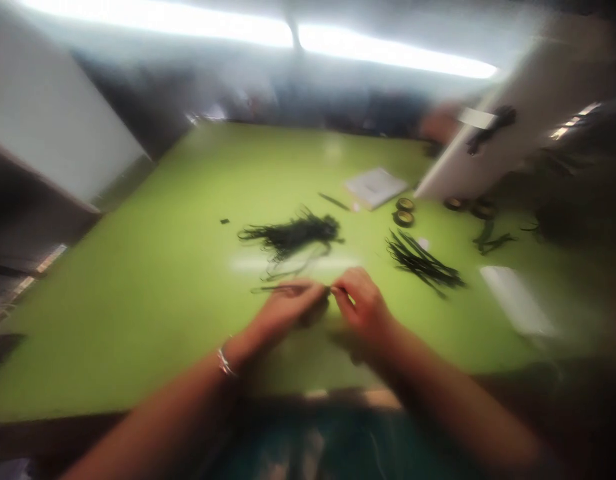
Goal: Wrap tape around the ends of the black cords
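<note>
My left hand [301,300] is closed round a thin black strand [275,289], whose free end sticks out to the left. Close beside it, my right hand [361,297] pinches with thumb and forefinger near the strand's other end, at the gap between the hands. Just beyond them lies a tangled bundle of black strands [298,235], with a few loose ones trailing toward my left hand. A sheaf of straighter black strips [423,263] rests to the right of my right hand. Blur hides the finer detail at my fingertips.
On the green table [153,300] lie rolls of black tape [403,218], a white pad [375,187], a dark pen-like stick [334,201] and a small black piece [225,221]. A white panel [468,150] rises at right, near a pale block [518,300].
</note>
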`<move>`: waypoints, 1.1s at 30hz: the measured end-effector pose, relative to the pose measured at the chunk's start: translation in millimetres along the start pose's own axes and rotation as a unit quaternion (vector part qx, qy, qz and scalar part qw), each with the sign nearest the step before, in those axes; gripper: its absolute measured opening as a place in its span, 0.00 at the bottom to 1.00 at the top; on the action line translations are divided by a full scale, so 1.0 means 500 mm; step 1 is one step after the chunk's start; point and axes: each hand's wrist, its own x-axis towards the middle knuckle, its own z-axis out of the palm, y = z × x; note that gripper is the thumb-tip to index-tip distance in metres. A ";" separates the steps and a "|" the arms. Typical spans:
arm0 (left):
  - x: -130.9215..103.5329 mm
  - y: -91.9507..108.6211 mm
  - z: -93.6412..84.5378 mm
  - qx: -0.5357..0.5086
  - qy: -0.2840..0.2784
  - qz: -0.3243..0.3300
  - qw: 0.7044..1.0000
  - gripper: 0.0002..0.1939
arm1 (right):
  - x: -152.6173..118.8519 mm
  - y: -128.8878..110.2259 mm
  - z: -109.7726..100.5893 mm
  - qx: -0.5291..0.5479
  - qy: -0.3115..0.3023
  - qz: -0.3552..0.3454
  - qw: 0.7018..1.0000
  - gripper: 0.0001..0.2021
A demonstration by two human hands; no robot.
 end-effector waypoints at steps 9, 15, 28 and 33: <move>0.010 -0.020 -0.013 -0.111 -0.028 -0.082 0.990 0.16 | -0.016 0.024 -0.004 -0.157 0.002 -0.205 0.966 0.08; 0.008 -0.012 -0.026 0.216 0.091 0.006 0.972 0.14 | 0.011 0.024 -0.006 -0.113 -0.100 -0.118 0.982 0.07; 0.013 -0.027 -0.004 0.193 0.024 0.036 0.980 0.21 | 0.016 0.001 -0.021 -0.047 -0.150 0.027 0.987 0.10; 0.019 -0.026 -0.016 0.219 0.023 0.037 0.975 0.25 | 0.016 0.021 -0.010 -0.156 -0.145 -0.128 0.969 0.08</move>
